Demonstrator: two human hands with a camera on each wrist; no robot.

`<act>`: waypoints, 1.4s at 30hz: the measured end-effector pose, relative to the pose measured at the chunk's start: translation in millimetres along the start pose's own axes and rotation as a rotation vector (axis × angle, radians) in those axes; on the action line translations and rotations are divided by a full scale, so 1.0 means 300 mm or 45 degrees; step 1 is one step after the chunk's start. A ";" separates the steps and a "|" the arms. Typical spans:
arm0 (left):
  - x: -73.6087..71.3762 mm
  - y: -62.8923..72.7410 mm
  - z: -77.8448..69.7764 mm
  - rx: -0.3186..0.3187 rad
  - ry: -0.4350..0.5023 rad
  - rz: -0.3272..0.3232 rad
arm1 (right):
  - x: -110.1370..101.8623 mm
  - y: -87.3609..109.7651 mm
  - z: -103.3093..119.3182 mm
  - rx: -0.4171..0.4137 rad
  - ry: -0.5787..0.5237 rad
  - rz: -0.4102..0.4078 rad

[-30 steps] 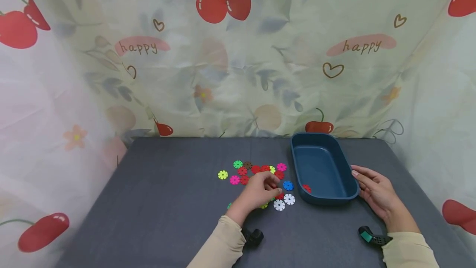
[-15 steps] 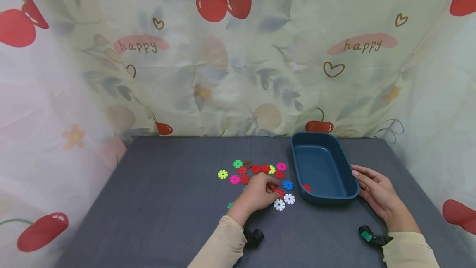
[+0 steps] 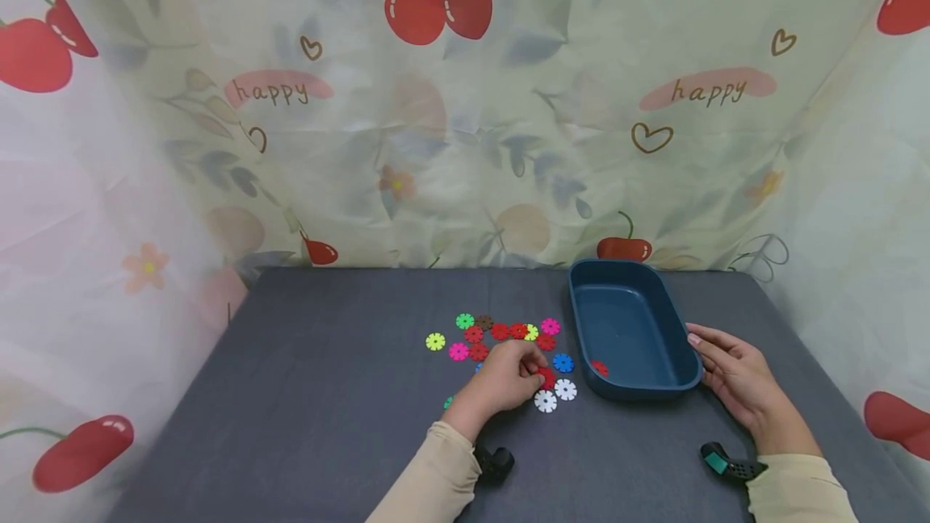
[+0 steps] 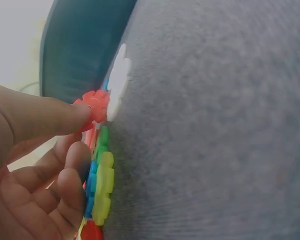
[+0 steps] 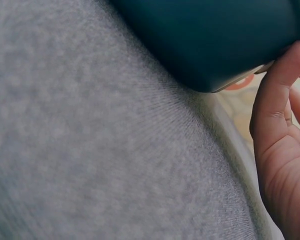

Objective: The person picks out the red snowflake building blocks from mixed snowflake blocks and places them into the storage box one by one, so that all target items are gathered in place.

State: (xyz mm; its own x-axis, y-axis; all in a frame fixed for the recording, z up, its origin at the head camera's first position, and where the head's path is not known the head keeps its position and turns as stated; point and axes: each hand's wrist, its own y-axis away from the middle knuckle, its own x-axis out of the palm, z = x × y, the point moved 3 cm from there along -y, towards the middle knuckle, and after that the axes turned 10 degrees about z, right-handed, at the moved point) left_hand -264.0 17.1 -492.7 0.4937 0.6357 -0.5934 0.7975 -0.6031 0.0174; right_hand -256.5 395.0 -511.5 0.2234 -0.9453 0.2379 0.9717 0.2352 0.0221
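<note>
My left hand [image 3: 504, 374] pinches a red toothed snowflake disc [image 4: 95, 106]; in the left wrist view its thumb presses the disc's face and the disc stands tilted. White discs [image 3: 546, 402] lie just in front of it, and a blue disc [image 3: 563, 362] to its right. Below the fingers, a yellow-green disc [image 4: 105, 190] shows in the left wrist view. My right hand [image 3: 741, 382] touches the right wall of a dark blue bin [image 3: 643, 391], its fingers fairly straight. One red disc [image 3: 599, 367] lies inside the bin at its near left corner.
More discs in red, pink [image 3: 458, 352], green [image 3: 465, 320], brown [image 3: 484, 322] and yellow [image 3: 435, 341] are spread behind and left of the left hand. A dark grey cloth [image 3: 291, 410] covers the table. A printed curtain [image 3: 465, 144] hangs behind it.
The left hand's fingers have drawn closer together, and the red disc now sits raised at the thumb. The right hand and the bin have stayed in place.
</note>
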 end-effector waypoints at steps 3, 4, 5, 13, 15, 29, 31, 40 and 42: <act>-0.005 0.000 -0.006 0.012 0.021 0.002 | -0.002 -0.003 -0.001 0.004 0.008 0.004; -0.007 0.000 -0.008 0.016 0.026 0.001 | -0.003 -0.003 -0.002 0.004 0.009 0.005; -0.008 -0.001 -0.010 0.022 0.032 -0.001 | -0.004 -0.004 -0.003 0.003 0.012 0.006; -0.015 -0.002 -0.019 0.039 0.122 -0.010 | -0.003 0.002 0.002 -0.012 0.037 0.018; -0.014 -0.002 -0.018 0.036 0.182 -0.008 | -0.003 0.002 0.002 -0.014 0.033 0.017; -0.011 -0.012 -0.081 0.072 0.604 -0.019 | -0.009 -0.004 0.005 -0.035 0.061 0.010; -0.003 -0.014 -0.096 0.058 0.635 -0.019 | -0.010 -0.004 -0.002 -0.035 0.074 0.010; 0.058 -0.054 -0.145 -0.005 0.761 -0.093 | -0.007 -0.001 -0.017 -0.055 0.059 0.018; 0.071 -0.057 -0.151 -0.026 0.766 -0.108 | -0.005 0.000 -0.013 -0.057 0.056 0.019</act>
State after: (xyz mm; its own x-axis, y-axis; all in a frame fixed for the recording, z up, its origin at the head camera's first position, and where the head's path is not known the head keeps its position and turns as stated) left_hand -251.2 62.8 -469.2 0.5328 0.8455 -0.0345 0.8462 -0.5328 0.0091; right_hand -256.4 395.6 -515.8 0.2404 -0.9509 0.1952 0.9704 0.2402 -0.0247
